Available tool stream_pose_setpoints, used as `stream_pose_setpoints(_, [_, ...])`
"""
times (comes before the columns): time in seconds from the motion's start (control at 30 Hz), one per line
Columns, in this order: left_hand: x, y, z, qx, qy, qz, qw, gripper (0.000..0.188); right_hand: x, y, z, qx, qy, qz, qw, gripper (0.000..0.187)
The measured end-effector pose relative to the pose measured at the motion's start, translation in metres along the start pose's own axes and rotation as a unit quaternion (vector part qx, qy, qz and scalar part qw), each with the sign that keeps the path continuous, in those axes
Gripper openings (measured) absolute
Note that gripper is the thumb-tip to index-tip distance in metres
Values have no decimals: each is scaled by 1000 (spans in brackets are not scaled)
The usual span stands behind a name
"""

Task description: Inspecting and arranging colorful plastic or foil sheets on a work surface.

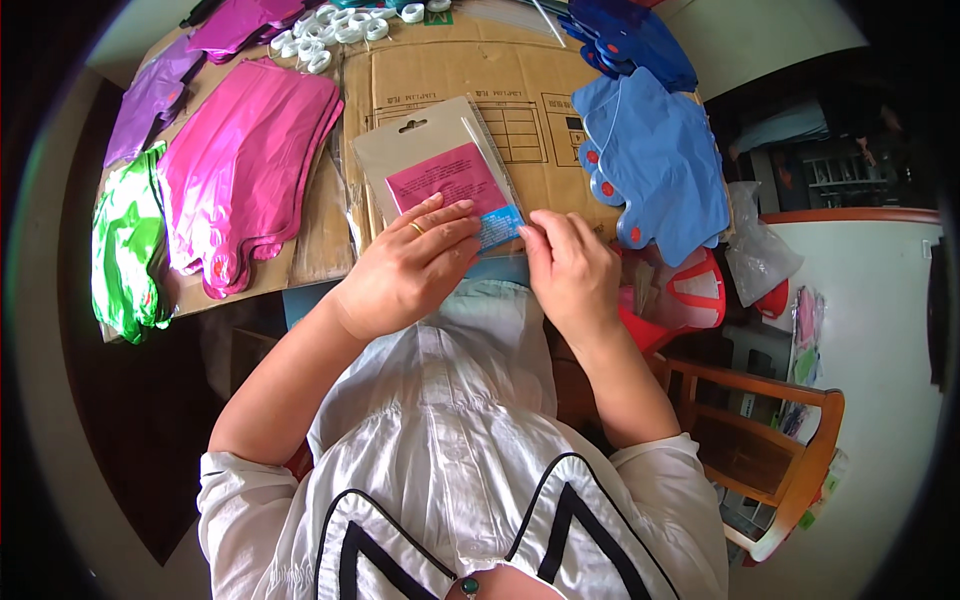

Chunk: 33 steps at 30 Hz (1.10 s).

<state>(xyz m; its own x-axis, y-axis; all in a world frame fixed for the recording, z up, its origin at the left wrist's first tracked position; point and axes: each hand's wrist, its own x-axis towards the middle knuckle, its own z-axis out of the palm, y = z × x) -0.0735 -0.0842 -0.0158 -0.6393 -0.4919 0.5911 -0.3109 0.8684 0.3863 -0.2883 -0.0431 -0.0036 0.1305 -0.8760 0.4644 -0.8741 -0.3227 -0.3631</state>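
A clear plastic packet (405, 148) with a hang hole at its top lies on the cardboard in front of me. Inside it show a folded pink sheet (450, 172) with small print and a blue label (500, 228) at the lower right. My left hand (412, 262) rests across the packet's lower part, its ringed fingers stretched over the pink sheet and touching the blue label. At the packet's lower right corner, my right hand (575, 262) has thumb and forefinger pinched on the edge.
Stacks of flat foil balloons surround the cardboard (540, 75): pink (245, 160), green (122, 240) and purple (150, 100) left, light blue (660, 150) and dark blue (640, 45) right. White ribbon rolls (325, 35) lie at the back. A red basket (690, 295) and wooden chair (750, 440) stand right.
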Motion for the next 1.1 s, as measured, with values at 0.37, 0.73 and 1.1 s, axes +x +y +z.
stream_pose_setpoints(0.37, [10,-6,-10,-161,-43,-60,984,30,-12,19,-26,169,-77,-8,983,26])
stream_pose_setpoints(0.73, [-6,0,-43,-6,-130,-11,991,51,13,34,-11,43,-64,-272,959,34])
stream_pose_setpoints(1.1, [-17,-1,-33,-81,36,-205,975,22,49,8,-23,186,-291,209,915,9])
